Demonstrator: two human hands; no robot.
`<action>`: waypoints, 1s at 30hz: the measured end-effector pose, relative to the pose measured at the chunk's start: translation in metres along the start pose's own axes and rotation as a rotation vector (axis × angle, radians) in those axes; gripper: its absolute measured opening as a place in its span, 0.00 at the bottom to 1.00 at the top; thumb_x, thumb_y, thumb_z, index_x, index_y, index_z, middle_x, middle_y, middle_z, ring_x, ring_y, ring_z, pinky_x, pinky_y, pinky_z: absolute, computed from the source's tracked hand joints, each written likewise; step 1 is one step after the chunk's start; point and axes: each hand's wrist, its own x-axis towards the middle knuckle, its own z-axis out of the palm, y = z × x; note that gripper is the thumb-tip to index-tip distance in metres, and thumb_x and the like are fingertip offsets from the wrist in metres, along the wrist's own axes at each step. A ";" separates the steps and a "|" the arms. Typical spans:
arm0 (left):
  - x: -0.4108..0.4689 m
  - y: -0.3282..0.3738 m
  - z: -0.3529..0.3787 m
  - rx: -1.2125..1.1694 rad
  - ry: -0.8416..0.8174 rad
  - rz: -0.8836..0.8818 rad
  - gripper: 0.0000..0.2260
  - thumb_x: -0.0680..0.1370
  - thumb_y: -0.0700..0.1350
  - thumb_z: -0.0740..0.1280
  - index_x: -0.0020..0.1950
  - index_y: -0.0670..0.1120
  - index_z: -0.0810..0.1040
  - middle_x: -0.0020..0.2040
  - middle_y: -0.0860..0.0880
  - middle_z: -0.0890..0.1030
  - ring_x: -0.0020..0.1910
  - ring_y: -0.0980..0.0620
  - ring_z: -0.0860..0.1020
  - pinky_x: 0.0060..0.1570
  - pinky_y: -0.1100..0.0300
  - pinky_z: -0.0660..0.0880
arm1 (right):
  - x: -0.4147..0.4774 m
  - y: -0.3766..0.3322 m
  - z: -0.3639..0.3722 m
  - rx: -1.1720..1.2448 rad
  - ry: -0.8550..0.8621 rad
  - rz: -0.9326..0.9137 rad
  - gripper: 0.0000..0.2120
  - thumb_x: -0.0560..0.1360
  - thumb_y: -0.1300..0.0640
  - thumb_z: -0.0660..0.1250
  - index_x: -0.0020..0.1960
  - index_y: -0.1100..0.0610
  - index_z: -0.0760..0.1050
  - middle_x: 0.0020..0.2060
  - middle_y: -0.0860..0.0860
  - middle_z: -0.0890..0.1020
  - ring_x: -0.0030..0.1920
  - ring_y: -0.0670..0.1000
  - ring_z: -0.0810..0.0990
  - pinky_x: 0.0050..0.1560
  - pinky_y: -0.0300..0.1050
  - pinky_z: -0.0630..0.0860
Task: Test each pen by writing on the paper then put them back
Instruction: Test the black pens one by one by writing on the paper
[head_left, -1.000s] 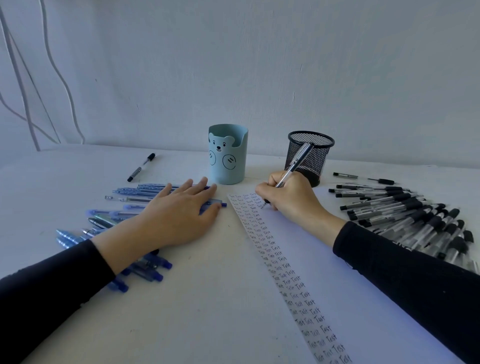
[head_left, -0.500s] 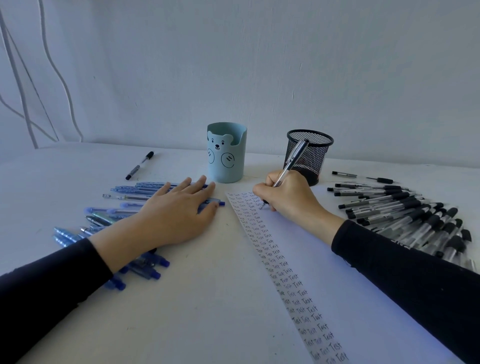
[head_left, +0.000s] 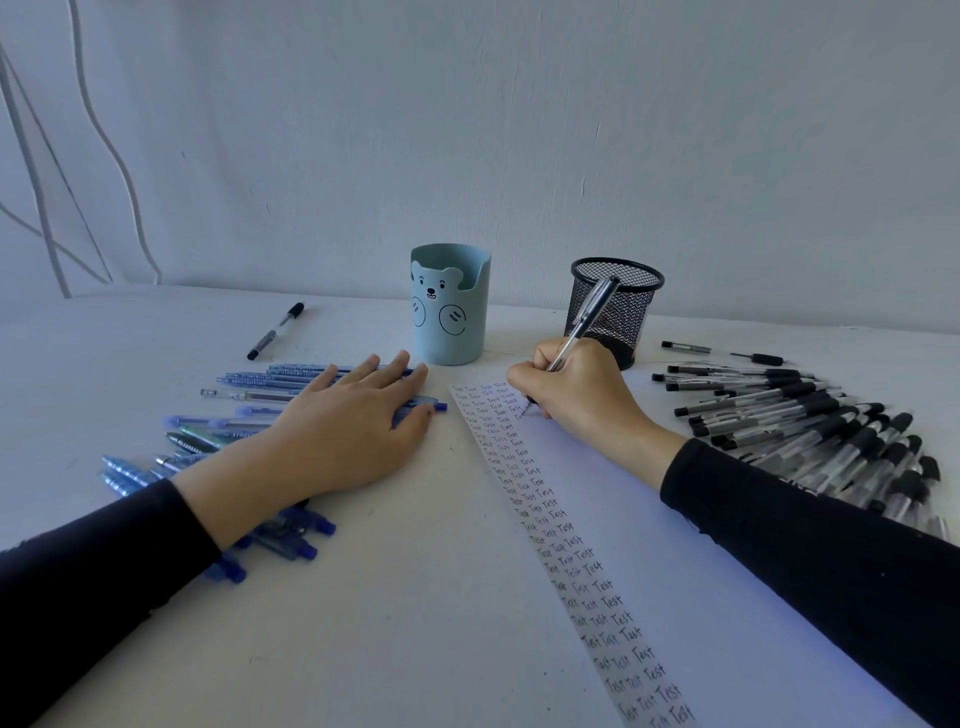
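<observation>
On the table (head_left: 395, 597) a blue bear cup (head_left: 451, 312) and a black mesh cup (head_left: 615, 306) stood behind your hands. Blue pens (head_left: 249, 387) lay at the left, black pens (head_left: 805, 415) at the right, and one pen (head_left: 275, 331) lay apart. Your left hand (head_left: 353, 431) lay flat with straight fingers on some of the blue pens. Your right hand (head_left: 576, 389) pinched a clear pen (head_left: 582, 325), its tip on the paper (head_left: 597, 493) near the top rows of "Test". Both hands had stayed almost in the same place since a second before.
</observation>
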 end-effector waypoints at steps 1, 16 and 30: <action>0.000 0.000 0.000 0.002 0.002 0.001 0.26 0.81 0.61 0.42 0.79 0.58 0.44 0.79 0.57 0.43 0.78 0.56 0.43 0.77 0.49 0.44 | 0.000 0.000 0.000 0.000 -0.001 0.000 0.19 0.71 0.65 0.68 0.25 0.59 0.66 0.21 0.52 0.69 0.19 0.40 0.70 0.26 0.28 0.67; 0.000 0.000 0.000 0.012 0.001 0.004 0.26 0.81 0.61 0.42 0.79 0.57 0.44 0.79 0.57 0.43 0.78 0.55 0.43 0.77 0.49 0.44 | 0.002 0.003 0.000 -0.029 0.028 -0.012 0.19 0.70 0.65 0.67 0.24 0.58 0.64 0.21 0.53 0.68 0.21 0.42 0.66 0.27 0.26 0.64; 0.000 0.001 0.000 0.001 0.004 0.004 0.26 0.81 0.61 0.43 0.79 0.58 0.44 0.79 0.57 0.44 0.78 0.56 0.43 0.77 0.49 0.44 | 0.011 -0.008 -0.015 0.057 -0.004 0.023 0.21 0.79 0.51 0.63 0.32 0.62 0.70 0.26 0.55 0.73 0.26 0.46 0.74 0.34 0.37 0.71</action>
